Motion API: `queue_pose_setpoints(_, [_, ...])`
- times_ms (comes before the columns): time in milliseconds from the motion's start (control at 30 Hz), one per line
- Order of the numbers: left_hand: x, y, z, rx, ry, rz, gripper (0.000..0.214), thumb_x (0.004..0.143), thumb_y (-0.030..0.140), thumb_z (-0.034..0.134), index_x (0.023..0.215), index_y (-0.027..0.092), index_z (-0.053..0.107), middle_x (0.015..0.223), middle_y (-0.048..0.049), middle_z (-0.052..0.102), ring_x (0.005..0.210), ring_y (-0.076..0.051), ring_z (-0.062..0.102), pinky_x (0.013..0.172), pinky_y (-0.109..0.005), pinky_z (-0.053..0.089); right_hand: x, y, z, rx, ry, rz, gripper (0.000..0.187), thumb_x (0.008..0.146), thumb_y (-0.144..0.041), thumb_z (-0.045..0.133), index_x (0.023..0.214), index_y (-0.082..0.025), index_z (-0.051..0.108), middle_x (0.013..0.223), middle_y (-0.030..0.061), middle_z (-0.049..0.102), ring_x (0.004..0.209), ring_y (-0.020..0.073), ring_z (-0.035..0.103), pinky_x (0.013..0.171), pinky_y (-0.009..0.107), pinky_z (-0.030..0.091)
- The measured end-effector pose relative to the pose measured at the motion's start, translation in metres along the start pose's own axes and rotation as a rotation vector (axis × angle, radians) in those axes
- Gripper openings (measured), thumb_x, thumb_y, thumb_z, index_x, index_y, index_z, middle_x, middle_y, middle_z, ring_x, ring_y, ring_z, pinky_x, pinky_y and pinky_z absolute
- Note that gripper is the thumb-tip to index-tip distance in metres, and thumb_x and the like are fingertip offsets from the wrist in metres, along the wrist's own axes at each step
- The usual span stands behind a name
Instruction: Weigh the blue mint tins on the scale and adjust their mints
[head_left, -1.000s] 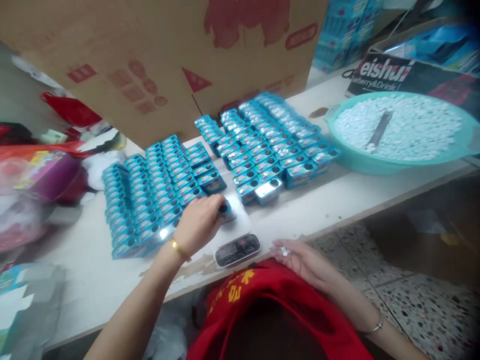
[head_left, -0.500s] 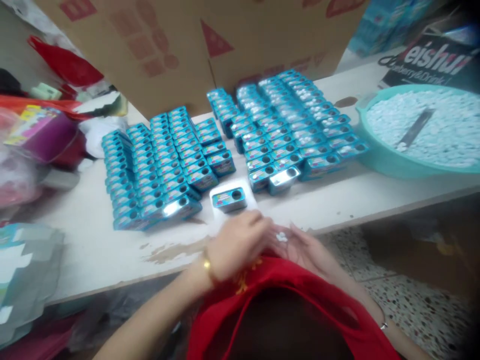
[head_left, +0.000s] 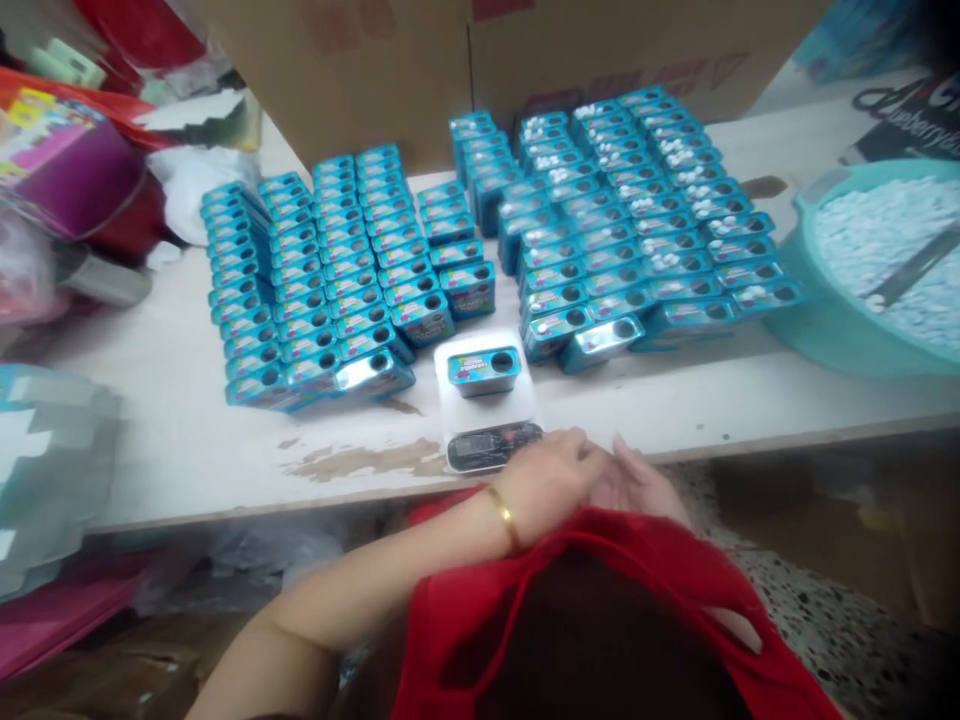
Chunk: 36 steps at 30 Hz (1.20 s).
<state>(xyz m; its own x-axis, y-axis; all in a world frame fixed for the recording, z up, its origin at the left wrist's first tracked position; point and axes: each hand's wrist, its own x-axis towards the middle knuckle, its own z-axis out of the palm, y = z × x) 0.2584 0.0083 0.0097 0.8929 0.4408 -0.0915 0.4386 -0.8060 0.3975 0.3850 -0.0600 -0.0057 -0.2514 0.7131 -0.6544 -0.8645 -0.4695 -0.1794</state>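
My left hand (head_left: 551, 482), with a gold bangle on the wrist, lies over the palm of my right hand (head_left: 646, 487) at the table's front edge. Its fingers are curled and pinched together. My right hand is cupped palm up, and the small white tablets it holds are hidden under the left fingers. Just beyond the hands, one blue tin (head_left: 484, 369) with a round hole in its lid sits on a small white scale (head_left: 491, 443).
Several rows of blue tins (head_left: 322, 270) stand left of the scale and several more blue tins (head_left: 630, 215) to its right. A teal basin (head_left: 814, 320) of white tablets is at the right. A cardboard box (head_left: 390, 70) stands behind, and bags and clutter (head_left: 67, 190) lie at the left.
My left hand let go of the tin on the scale and drew back to my right palm. The camera tilted down and shifted left.
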Motion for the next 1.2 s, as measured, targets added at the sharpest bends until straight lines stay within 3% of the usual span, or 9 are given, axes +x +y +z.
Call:
queue_pose_setpoints(100, [0.001, -0.003, -0.005, -0.039, 0.026, -0.004, 0.021, 0.091, 0.019, 0.045, 0.109, 0.017, 0.056, 0.096, -0.0086, 0.055, 0.081, -0.018, 0.057, 0.063, -0.028, 0.048, -0.002, -0.001, 0.009, -0.024, -0.002, -0.046, 0.041, 0.096, -0.044, 0.038, 0.121, -0.019, 0.058, 0.111, 0.009, 0.066, 0.106, 0.023, 0.062, 0.094, 0.041, 0.05])
queue_pose_setpoints(200, [0.0, -0.01, -0.023, -0.13, 0.114, 0.006, 0.021, 0.092, 0.02, 0.044, 0.107, 0.02, 0.058, 0.094, -0.0059, 0.055, 0.079, -0.015, 0.057, 0.064, -0.026, 0.049, -0.006, -0.006, 0.026, -0.067, -0.047, -0.117, 0.037, 0.096, -0.042, 0.039, 0.116, -0.019, 0.061, 0.116, 0.0084, 0.064, 0.113, 0.0219, 0.058, 0.099, 0.041, 0.048])
queue_pose_setpoints(333, [-0.002, -0.028, -0.069, -0.285, 0.297, 0.049, 0.021, 0.09, 0.017, 0.044, 0.101, 0.019, 0.061, 0.094, -0.0043, 0.056, 0.081, -0.012, 0.057, 0.071, -0.023, 0.049, -0.008, -0.018, 0.068, -0.148, -0.207, -0.225, 0.042, 0.098, -0.044, 0.033, 0.115, -0.018, 0.062, 0.125, 0.0074, 0.059, 0.125, 0.0186, 0.049, 0.109, 0.036, 0.04])
queue_pose_setpoints(467, [-0.006, -0.053, -0.111, -0.275, 0.464, 0.018, 0.019, 0.085, 0.01, 0.049, 0.095, 0.016, 0.063, 0.088, -0.0032, 0.059, 0.077, -0.011, 0.056, 0.071, -0.022, 0.046, 0.0, -0.03, 0.112, -0.253, -0.38, -0.267, 0.05, 0.1, -0.049, 0.024, 0.126, -0.019, 0.055, 0.137, 0.0062, 0.05, 0.13, 0.0173, 0.043, 0.116, 0.036, 0.03])
queue_pose_setpoints(600, [-0.009, -0.077, -0.116, -0.199, 0.523, -0.069, 0.012, 0.082, 0.011, 0.054, 0.085, 0.015, 0.064, 0.077, -0.0005, 0.058, 0.067, -0.009, 0.052, 0.064, -0.021, 0.041, 0.011, -0.035, 0.13, -0.313, -0.35, -0.26, 0.05, 0.099, -0.047, 0.026, 0.135, -0.017, 0.044, 0.146, 0.0066, 0.039, 0.136, 0.0158, 0.035, 0.118, 0.035, 0.022])
queue_pose_setpoints(767, [-0.005, -0.088, -0.105, -0.12, 0.417, -0.131, 0.013, 0.083, 0.013, 0.051, 0.084, 0.016, 0.065, 0.08, -0.0017, 0.057, 0.07, -0.011, 0.054, 0.066, -0.022, 0.043, 0.012, -0.038, 0.13, -0.372, -0.29, -0.268, 0.052, 0.097, -0.048, 0.028, 0.136, -0.017, 0.041, 0.15, 0.0074, 0.032, 0.14, 0.0146, 0.026, 0.119, 0.035, 0.02])
queue_pose_setpoints(967, [-0.003, -0.082, -0.11, -0.043, 0.233, -0.149, 0.02, 0.087, 0.013, 0.049, 0.093, 0.016, 0.067, 0.094, -0.0074, 0.062, 0.082, -0.016, 0.06, 0.075, -0.028, 0.047, -0.005, -0.065, 0.111, -0.502, -0.298, -0.42, 0.055, 0.096, -0.058, 0.025, 0.131, -0.023, 0.05, 0.143, 0.0045, 0.045, 0.137, 0.018, 0.033, 0.116, 0.039, 0.027])
queue_pose_setpoints(1200, [-0.018, -0.096, -0.126, -0.154, 0.306, -0.041, 0.018, 0.091, 0.018, 0.049, 0.099, 0.016, 0.066, 0.095, -0.0061, 0.066, 0.087, -0.015, 0.062, 0.078, -0.025, 0.048, -0.025, -0.104, 0.076, -0.654, -0.176, -0.55, 0.048, 0.096, -0.054, 0.03, 0.12, -0.025, 0.059, 0.128, 0.0079, 0.058, 0.125, 0.0251, 0.049, 0.109, 0.046, 0.039])
